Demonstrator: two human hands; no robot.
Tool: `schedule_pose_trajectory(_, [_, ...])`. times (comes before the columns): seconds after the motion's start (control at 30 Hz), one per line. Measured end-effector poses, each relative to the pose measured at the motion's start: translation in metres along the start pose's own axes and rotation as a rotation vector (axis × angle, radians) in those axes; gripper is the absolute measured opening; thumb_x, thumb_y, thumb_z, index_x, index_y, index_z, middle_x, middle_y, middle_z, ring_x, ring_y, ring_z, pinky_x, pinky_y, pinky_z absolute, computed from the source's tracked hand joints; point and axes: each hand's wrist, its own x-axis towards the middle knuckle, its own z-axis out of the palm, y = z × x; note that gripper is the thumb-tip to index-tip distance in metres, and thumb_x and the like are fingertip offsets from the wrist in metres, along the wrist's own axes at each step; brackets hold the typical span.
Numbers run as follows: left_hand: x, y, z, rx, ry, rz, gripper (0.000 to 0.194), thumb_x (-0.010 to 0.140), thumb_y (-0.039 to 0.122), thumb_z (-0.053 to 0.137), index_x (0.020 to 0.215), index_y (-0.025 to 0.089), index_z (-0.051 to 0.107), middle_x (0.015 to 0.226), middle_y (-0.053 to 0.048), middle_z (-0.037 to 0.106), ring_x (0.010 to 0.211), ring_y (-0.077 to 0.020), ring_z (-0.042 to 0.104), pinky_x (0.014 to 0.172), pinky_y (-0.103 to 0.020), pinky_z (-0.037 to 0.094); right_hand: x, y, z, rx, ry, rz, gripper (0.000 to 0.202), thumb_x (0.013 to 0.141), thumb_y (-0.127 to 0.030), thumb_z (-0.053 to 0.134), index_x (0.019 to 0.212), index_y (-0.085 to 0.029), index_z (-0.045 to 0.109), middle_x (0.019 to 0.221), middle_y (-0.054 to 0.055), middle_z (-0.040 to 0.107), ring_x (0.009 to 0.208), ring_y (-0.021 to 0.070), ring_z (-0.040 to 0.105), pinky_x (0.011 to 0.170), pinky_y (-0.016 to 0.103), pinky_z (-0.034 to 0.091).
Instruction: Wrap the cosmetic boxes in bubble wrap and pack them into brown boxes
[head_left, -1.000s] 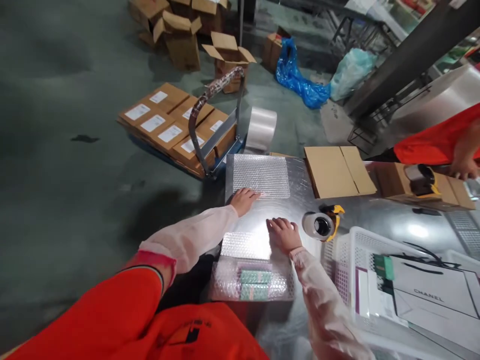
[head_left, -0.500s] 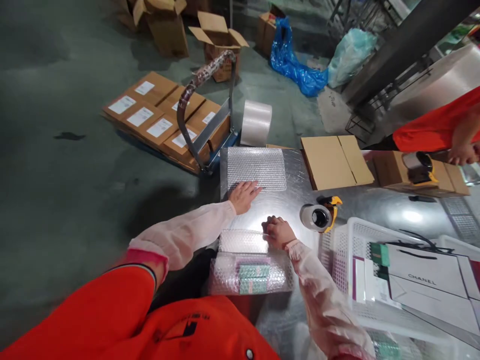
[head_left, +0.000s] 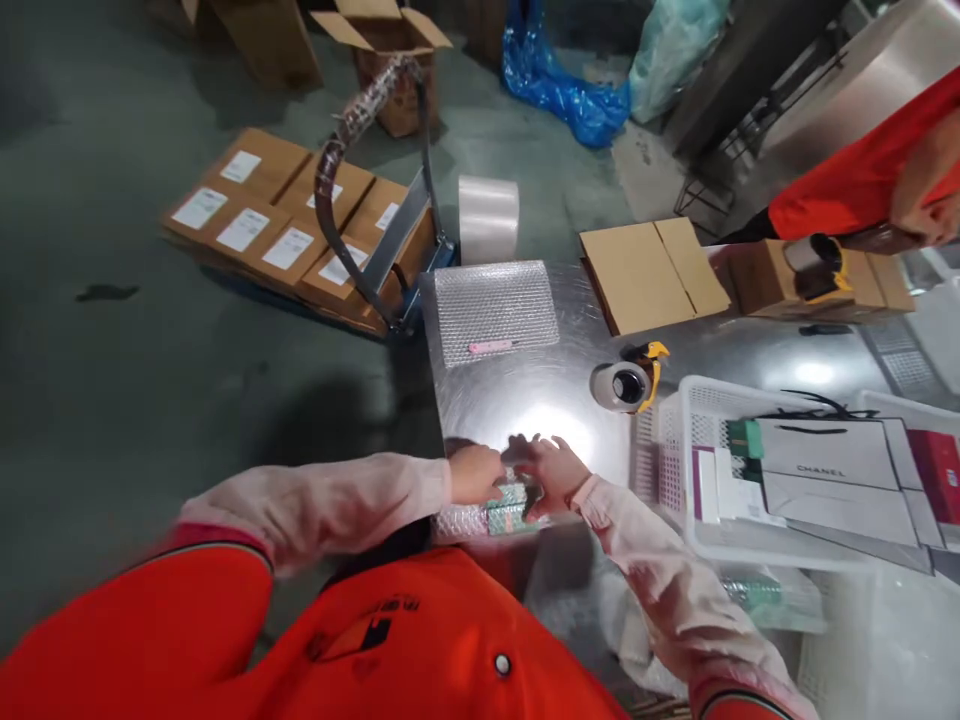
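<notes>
on my head feed, green boxes (head_left: 507, 518) in bubble wrap (head_left: 459, 521) sit at the near edge of the metal table (head_left: 487, 405), between the left hand (head_left: 475, 474), fingers curled in, and the right hand (head_left: 556, 474), thumb and fingers apart. i cannot tell whether either clamps the wrap. beyond lies a pink cutter (head_left: 489, 347).

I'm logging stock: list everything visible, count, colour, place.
Metal table: one, silver, centre
Bubble-wrapped packets: two, green, table's edge, lower right
Bubble-wrap sheet: one, clear, table
Slim tool: one, pink, on sheet
Shiny roll: one, silvery, floor
Tape rolls: two, pale, right
Cardboard boxes: many, brown, trolley, floor, table
Plastic basket: one clearly, white, right
Paper bag: one, white, basket
Plastic bags: two, blue, green, floor
Co-worker: one, red shirt, right
Left grip, right grip: two, bare, nearer packet
</notes>
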Motion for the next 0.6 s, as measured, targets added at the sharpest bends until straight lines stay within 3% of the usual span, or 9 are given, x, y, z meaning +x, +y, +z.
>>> schedule_pose_trajectory(0.1, [-0.024,0.026,0.027,0.056,0.137,-0.055,0.037,0.091,0.038,0.061,0.118,0.013,0.069,0.119,-0.016,0.068,0.115,-0.0315,0.06,0.093,-0.038,0.05,-0.012,-0.015,0.016,-0.005,0.076,-0.02,0.091,0.064,-0.044,0.085,0.143,-0.017,0.05,0.146,0.021,0.049,0.136,0.0366,0.044,0.118,0.057,0.02])
schedule_pose_trajectory(0.2, [-0.034,0.043,0.059,0.141,0.244,-0.057,0.074,0.08,0.044,0.076,0.14,0.009,0.052,0.141,-0.024,0.054,0.128,-0.0379,0.052,0.103,-0.047,0.046,-0.031,-0.027,0.042,0.079,0.138,0.009,0.11,0.06,-0.04,0.087,0.152,-0.013,0.035,0.15,0.024,0.044,0.137,0.0365,0.044,0.116,0.051,0.029])
schedule_pose_trajectory(0.33, [-0.016,0.056,0.086,0.27,0.325,0.144,0.062,0.088,0.029,0.066,0.146,0.016,0.047,0.152,-0.018,0.046,0.14,-0.034,0.043,0.115,-0.051,0.036,-0.082,-0.043,0.092,0.224,0.274,0.272,0.104,0.067,-0.046,0.081,0.153,-0.013,0.034,0.15,0.024,0.045,0.133,0.0354,0.049,0.112,0.046,0.038])
schedule_pose_trajectory(0.4, [0.004,0.07,0.081,0.325,0.299,0.292,0.059,0.086,0.027,0.066,0.143,0.02,0.051,0.152,-0.015,0.047,0.142,-0.0338,0.04,0.116,-0.054,0.033,-0.109,-0.059,0.119,0.319,0.355,0.476,0.099,0.071,-0.048,0.078,0.153,-0.013,0.034,0.151,0.024,0.044,0.134,0.0352,0.049,0.11,0.045,0.041])
schedule_pose_trajectory(0.47, [0.028,0.097,0.065,0.372,0.215,0.427,0.056,0.079,0.029,0.074,0.133,0.021,0.06,0.146,-0.015,0.053,0.139,-0.0372,0.042,0.115,-0.057,0.033,-0.126,-0.08,0.142,0.422,0.434,0.677,0.099,0.071,-0.05,0.077,0.152,-0.014,0.035,0.152,0.023,0.044,0.134,0.0349,0.049,0.109,0.045,0.042])
schedule_pose_trajectory(0.53, [0.056,0.138,0.041,0.366,0.167,0.53,0.047,0.074,0.03,0.077,0.118,0.019,0.068,0.136,-0.016,0.061,0.131,-0.0379,0.05,0.11,-0.054,0.04,-0.132,-0.099,0.159,0.516,0.505,0.825,0.1,0.069,-0.051,0.08,0.152,-0.016,0.036,0.151,0.021,0.045,0.134,0.0343,0.049,0.109,0.045,0.043])
schedule_pose_trajectory(0.6, [0.091,0.186,0.015,0.267,0.239,0.561,0.037,0.074,0.028,0.075,0.11,0.018,0.071,0.125,-0.013,0.067,0.12,-0.0326,0.058,0.103,-0.043,0.047,-0.131,-0.112,0.169,0.59,0.572,0.908,0.102,0.068,-0.055,0.081,0.152,-0.018,0.036,0.151,0.019,0.046,0.135,0.0347,0.048,0.11,0.047,0.042])
